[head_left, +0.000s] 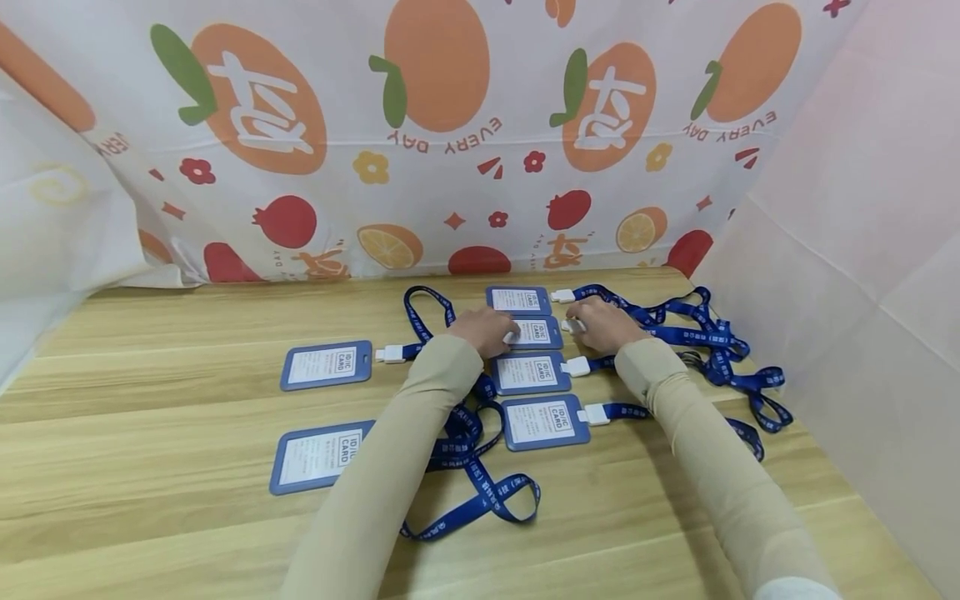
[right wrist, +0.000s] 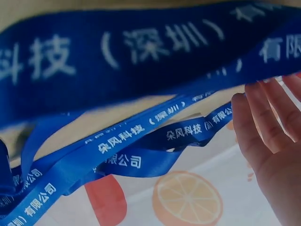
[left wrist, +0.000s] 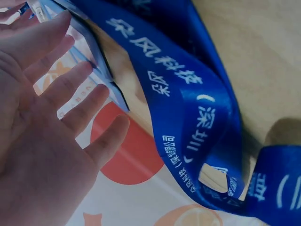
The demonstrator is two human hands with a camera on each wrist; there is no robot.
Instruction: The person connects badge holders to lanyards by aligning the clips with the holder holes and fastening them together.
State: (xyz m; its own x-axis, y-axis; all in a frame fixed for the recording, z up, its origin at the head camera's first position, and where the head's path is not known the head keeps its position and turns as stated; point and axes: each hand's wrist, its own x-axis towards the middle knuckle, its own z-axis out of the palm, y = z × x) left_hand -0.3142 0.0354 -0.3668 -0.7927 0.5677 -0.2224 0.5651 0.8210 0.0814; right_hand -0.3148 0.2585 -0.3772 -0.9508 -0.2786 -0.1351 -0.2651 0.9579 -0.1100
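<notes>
Blue-framed ID card holders lie flat in two columns, each on a blue lanyard. In the head view my left hand is at the left end of the second card holder from the back in the right column, covering that end. The left wrist view shows its fingers mostly straight and spread beside a card holder's edge, with a loose lanyard loop alongside. At the same card holder's other end, my right hand pinches the white lanyard clip. Blue straps partly hide its fingertips in the right wrist view.
A card holder lies just behind; two more, one middle and one front, lie nearer. Two others, back and front, form the left column. Tangled lanyards reach toward the right wall.
</notes>
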